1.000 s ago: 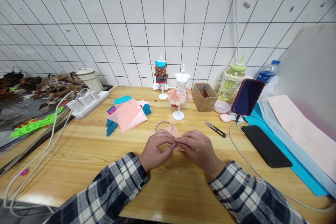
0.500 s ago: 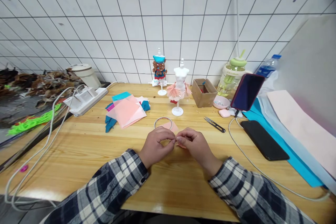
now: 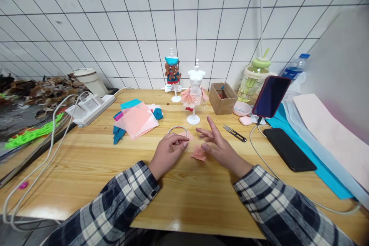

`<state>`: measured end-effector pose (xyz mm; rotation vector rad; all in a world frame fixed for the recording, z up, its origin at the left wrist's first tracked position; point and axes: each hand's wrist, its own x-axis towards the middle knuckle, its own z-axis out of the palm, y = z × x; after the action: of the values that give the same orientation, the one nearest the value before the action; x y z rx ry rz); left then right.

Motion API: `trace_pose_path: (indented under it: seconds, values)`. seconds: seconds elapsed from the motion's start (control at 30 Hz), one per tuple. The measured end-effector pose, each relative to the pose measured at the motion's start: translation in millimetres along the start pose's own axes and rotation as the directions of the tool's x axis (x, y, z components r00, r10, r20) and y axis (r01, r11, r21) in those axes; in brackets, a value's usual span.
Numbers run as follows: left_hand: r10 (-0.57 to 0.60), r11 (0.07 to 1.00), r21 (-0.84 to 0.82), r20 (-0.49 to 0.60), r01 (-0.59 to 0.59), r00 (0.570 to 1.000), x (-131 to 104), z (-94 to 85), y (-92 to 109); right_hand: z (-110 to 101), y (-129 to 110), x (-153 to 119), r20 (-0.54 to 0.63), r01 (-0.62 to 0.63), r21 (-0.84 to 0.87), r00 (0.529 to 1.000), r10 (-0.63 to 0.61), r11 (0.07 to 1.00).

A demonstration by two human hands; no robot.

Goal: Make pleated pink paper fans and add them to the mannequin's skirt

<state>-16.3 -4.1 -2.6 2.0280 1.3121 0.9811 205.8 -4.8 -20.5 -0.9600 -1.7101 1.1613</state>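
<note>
A small pleated piece of pink paper [image 3: 198, 154] lies on the table between my hands. My right hand [image 3: 220, 149] is open just right of it, fingers spread and raised, holding nothing I can see. To the left, my left hand [image 3: 169, 151] is closed, thumb against the curled fingers; whatever it pinches is too small to make out. Just beyond it rests a thin ring [image 3: 174, 127], beside a flat pink paper piece [image 3: 188, 135]. A white dress form [image 3: 196, 78] with a pleated pink paper skirt [image 3: 188, 98] stands farther back.
Behind stands a second dressed form [image 3: 172, 71]. A cardboard box [image 3: 223, 102], pink dish [image 3: 241, 109] and thread snips [image 3: 235, 133] are to the right, near a propped phone [image 3: 271, 97] and a black phone [image 3: 289, 149]. Coloured sheets [image 3: 134, 119] and a power strip [image 3: 92, 109] lie left.
My hands were together at the fingertips; now they are apart. The right hand has opened and moved right, and the pleated pink paper shows uncovered on the table. The view has shifted slightly.
</note>
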Motion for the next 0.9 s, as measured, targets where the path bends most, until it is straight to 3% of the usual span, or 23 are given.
trace_pose_path:
  seconds: [0.17, 0.33, 0.47, 0.57, 0.63, 0.77, 0.9]
  values:
    - [-0.032, 0.999, -0.024, -0.002, 0.032, 0.999, 0.4, 1.1, 0.3, 3.5, 8.1, 0.5, 0.021, 0.041, -0.021, 0.999, -0.040, 0.999]
    - [-0.037, 0.999, -0.036, -0.004, 0.037, 0.999, 0.2, 2.8, -0.3, 14.6, 11.5, 0.3, -0.105, 0.009, -0.278, 0.994, -0.040, 0.961]
    - [-0.046, 0.999, -0.025, 0.033, 0.047, 0.998, 0.5, 3.1, 0.7, 27.5, 10.5, -0.7, -0.148, -0.010, -0.308, 0.988, -0.037, 0.951]
    - [-0.071, 0.997, -0.025, 0.039, 0.072, 0.997, 0.7, 2.2, 0.8, 29.0, 5.1, -0.5, -0.189, -0.079, -0.221, 0.981, 0.037, 0.972]
    - [-0.114, 0.992, -0.056, 0.039, 0.116, 0.993, 1.0, 1.8, 0.4, 26.5, -0.7, 0.4, -0.284, -0.105, -0.108, 0.956, 0.070, 0.989]
    - [-0.230, 0.946, -0.193, 0.166, 0.260, 0.959, 2.3, 4.6, 2.4, 24.9, -15.0, 1.5, -0.532, 0.031, 0.153, 0.845, 0.055, 0.988]
    - [-0.258, 0.892, -0.297, 0.284, 0.341, 0.923, 3.1, 12.7, 8.4, 38.0, -22.9, -1.2, -0.609, 0.125, 0.332, 0.785, 0.112, 0.935]
